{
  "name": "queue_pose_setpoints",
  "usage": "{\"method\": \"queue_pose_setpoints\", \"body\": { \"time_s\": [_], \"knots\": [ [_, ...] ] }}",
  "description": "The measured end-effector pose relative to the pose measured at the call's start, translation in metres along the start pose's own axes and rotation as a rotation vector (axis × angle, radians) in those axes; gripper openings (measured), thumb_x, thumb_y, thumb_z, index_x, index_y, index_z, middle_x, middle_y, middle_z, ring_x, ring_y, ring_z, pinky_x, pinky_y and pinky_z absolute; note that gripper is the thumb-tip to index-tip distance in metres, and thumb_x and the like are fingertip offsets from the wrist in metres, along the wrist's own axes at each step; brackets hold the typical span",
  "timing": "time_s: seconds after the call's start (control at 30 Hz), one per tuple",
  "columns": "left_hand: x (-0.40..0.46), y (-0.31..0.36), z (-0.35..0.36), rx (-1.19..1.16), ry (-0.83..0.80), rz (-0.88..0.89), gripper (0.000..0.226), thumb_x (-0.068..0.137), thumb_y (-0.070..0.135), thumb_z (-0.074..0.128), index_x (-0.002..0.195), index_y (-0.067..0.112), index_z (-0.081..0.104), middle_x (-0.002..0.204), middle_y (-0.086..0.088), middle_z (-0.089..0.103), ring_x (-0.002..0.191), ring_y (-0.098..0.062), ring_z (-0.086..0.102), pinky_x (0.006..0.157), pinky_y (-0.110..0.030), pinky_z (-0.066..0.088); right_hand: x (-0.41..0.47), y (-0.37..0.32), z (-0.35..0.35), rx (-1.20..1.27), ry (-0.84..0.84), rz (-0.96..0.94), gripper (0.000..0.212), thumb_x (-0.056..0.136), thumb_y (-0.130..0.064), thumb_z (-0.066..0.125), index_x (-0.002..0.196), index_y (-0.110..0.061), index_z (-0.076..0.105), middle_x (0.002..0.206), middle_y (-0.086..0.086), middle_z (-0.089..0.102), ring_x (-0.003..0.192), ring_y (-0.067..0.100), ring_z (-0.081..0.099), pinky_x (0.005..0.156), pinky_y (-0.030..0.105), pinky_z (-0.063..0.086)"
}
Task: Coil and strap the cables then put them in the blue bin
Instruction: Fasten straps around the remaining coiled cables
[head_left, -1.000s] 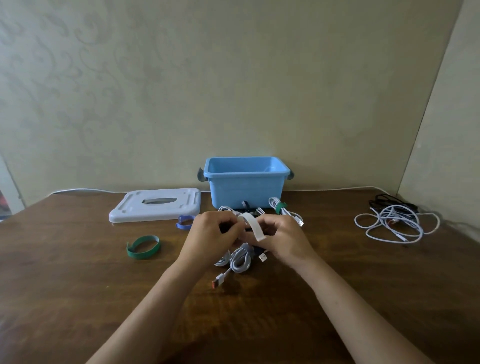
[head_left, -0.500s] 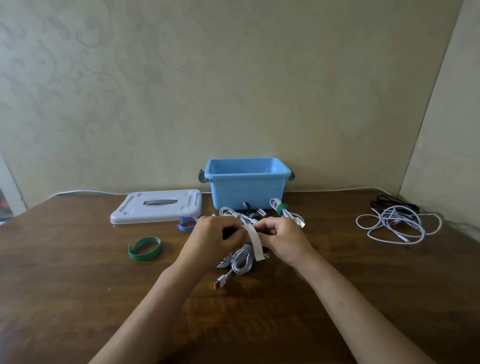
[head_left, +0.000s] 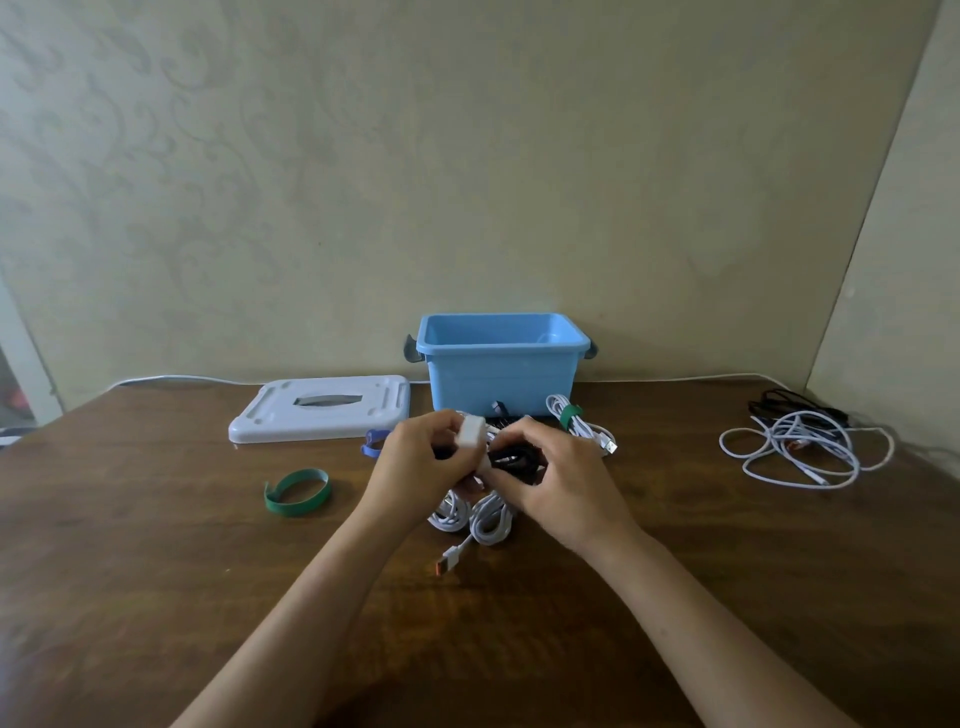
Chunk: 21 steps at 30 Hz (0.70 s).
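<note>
2 hands meet over the tabletop (head_left: 156, 597) centre, both curled onto 1 black cable coil (head_left: 511, 460). My left hand (head_left: 415, 467) pinches a white strap (head_left: 471, 434) at its upper end; strap runs down across the coil btwn the hands. Right hand (head_left: 563, 483) grips the coil from the right side, fingers curled round it. Can't tell if the strap is fastened.

Under the hands, 2 white cable coils (head_left: 483, 514) lie on the tabletop, w/ an orange-tipped plug (head_left: 447, 562) sticking out toward me. Blue bin (head_left: 498, 374) stands just behind the hands, against the wall, open; I see no cable inside from this angle. In front of its right corner lies a white coil w/ a green strap (head_left: 570, 415) round it. White lid (head_left: 319, 408) lies flat left of the bin. Blue strap (head_left: 373, 446) just beside my left hand, loose green strap (head_left: 297, 492) further left. Far right: tangle of loose white and black cables (head_left: 800, 447), well apart from the rest.
</note>
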<state>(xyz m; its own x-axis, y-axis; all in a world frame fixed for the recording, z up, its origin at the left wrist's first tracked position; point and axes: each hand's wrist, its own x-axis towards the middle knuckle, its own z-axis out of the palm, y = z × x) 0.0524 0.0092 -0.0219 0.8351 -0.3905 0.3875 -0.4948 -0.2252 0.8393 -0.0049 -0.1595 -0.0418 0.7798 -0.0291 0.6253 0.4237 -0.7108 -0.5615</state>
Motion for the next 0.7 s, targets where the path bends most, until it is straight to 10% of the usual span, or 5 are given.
{"method": "queue_pose_setpoints", "body": {
  "time_s": [0.2,0.5,0.7],
  "knots": [
    [0.000,-0.004,0.004,0.180,0.008,0.160,0.007,0.089,0.012,0.071,0.083,0.017,0.071,0.067,0.008,0.071,0.059,-0.007,0.068,0.057,-0.015,0.051,-0.001,0.004,-0.003,-0.039,-0.028,0.040,0.028,0.086,-0.029,0.081,0.112,-0.020,0.077,0.101,-0.012,0.075,0.084,-0.016,0.061,0.074,0.004,0.046],
    [0.001,-0.009,0.003,0.334,-0.052,0.286,0.004,0.087,0.016,0.074,0.090,0.019,0.076,0.076,0.014,0.070,0.074,-0.005,0.065,0.064,-0.015,0.051,0.005,0.007,-0.008,0.204,-0.168,0.347,0.019,0.088,-0.027,0.078,0.106,-0.020,0.078,0.089,-0.004,0.075,0.066,0.013,0.070,0.054,0.026,0.055],
    [0.004,-0.010,0.001,0.104,0.033,0.019,0.004,0.088,0.010,0.073,0.086,0.014,0.074,0.070,0.001,0.074,0.062,-0.014,0.071,0.063,-0.027,0.060,0.002,0.004,-0.004,0.160,-0.194,0.173,0.036,0.085,-0.024,0.082,0.117,-0.025,0.066,0.113,-0.016,0.069,0.106,-0.005,0.063,0.087,0.010,0.049]
  ]
}}
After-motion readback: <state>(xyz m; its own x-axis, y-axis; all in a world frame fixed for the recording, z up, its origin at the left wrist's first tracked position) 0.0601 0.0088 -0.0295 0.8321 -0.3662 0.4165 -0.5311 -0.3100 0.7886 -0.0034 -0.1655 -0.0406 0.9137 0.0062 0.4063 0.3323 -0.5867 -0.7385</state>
